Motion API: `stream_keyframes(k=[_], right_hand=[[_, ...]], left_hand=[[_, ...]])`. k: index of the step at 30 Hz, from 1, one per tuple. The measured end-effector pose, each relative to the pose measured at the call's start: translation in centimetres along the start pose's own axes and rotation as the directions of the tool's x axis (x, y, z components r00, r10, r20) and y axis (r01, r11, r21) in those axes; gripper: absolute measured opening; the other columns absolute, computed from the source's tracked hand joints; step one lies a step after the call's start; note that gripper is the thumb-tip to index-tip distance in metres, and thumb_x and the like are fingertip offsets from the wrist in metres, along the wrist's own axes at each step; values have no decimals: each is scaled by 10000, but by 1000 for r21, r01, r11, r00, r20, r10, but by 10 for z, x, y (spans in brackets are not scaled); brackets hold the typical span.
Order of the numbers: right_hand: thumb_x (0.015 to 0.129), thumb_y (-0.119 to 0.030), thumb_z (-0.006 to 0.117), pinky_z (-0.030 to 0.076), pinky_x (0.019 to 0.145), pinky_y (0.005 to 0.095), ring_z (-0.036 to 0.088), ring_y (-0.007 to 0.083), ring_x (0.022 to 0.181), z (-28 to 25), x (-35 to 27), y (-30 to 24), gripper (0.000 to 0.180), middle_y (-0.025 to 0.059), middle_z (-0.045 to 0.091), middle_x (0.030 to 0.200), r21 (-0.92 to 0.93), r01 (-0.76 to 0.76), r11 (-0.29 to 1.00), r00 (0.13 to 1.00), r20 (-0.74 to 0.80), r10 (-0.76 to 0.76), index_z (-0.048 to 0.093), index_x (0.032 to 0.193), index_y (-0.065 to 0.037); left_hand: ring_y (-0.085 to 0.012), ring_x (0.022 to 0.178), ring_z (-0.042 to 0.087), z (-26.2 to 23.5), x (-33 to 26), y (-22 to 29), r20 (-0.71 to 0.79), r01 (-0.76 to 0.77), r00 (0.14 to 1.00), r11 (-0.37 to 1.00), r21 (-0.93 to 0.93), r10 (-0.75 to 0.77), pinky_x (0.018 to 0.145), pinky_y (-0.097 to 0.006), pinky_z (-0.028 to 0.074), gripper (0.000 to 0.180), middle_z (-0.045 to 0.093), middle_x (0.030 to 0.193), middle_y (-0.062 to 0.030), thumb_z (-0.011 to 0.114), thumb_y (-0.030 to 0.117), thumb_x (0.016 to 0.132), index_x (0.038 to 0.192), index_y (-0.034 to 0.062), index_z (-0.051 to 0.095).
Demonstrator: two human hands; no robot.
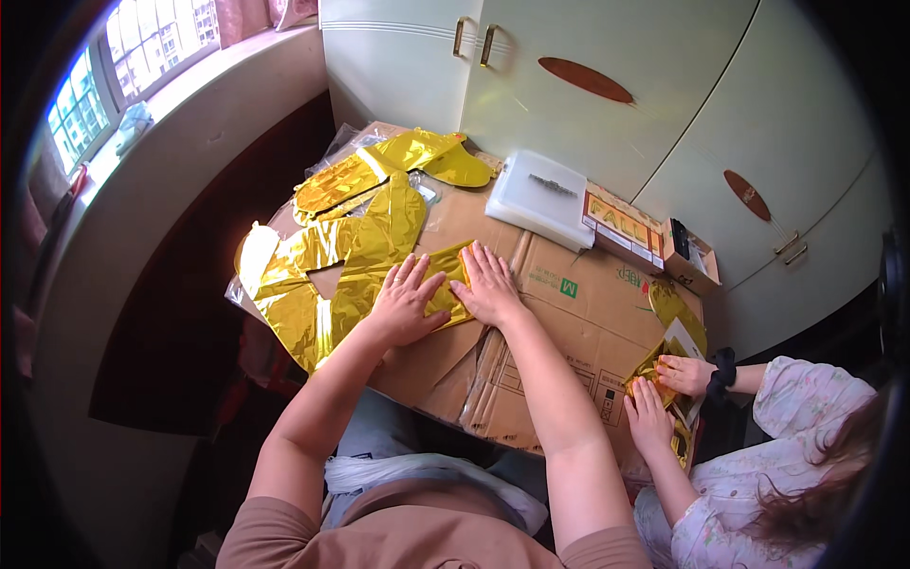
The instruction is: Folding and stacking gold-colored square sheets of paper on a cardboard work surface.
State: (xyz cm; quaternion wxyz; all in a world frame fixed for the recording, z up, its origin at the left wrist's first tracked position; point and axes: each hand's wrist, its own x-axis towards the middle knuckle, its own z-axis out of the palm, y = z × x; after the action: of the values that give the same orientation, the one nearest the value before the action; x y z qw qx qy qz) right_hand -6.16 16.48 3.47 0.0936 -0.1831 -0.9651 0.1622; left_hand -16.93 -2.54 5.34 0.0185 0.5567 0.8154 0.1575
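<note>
A shiny gold foil balloon (365, 256), uninflated and creased, lies spread over flattened cardboard (550, 332) on the table. My left hand (409, 302) rests palm down on its right arm, fingers spread. Beside it, my right hand (489, 287) presses flat on the end of that same arm, fingers stretched out, with a bit of orange-gold foil showing at the fingertips. Farther back lies a second flat gold foil piece (379, 169), partly on clear plastic wrapping.
A co-worker's hands (654, 403) press on gold foil at the table's right edge. At the back stand a translucent white plastic box (540, 199), a printed carton (621, 228) and a small open box (690, 256). Pale cabinets (588, 57) line the far side; a window is at left.
</note>
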Motion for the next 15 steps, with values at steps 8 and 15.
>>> stream_keyframes(k=[8, 15], right_hand=[[840, -200, 772, 490, 1057, 427, 605, 379, 1212, -26, -9, 15, 641, 237, 604, 1320, 484, -106, 869, 954, -198, 227, 544, 1393, 28], [769, -124, 751, 509, 986, 412, 626, 359, 1085, -16, -18, 10, 562, 193, 646, 1100, 454, -91, 886, 953, -220, 210, 620, 1296, 22]], left_hand=[[-351, 1321, 527, -20, 52, -22, -143, 67, 986, 989, -130, -86, 1113, -456, 423, 741, 595, 1369, -162, 806, 389, 769, 1393, 68, 567], [-298, 945, 731, -39, 97, -31, 297, 107, 954, 961, -254, -28, 849, -383, 580, 554, 755, 1033, -161, 835, 266, 742, 1208, 13, 676]])
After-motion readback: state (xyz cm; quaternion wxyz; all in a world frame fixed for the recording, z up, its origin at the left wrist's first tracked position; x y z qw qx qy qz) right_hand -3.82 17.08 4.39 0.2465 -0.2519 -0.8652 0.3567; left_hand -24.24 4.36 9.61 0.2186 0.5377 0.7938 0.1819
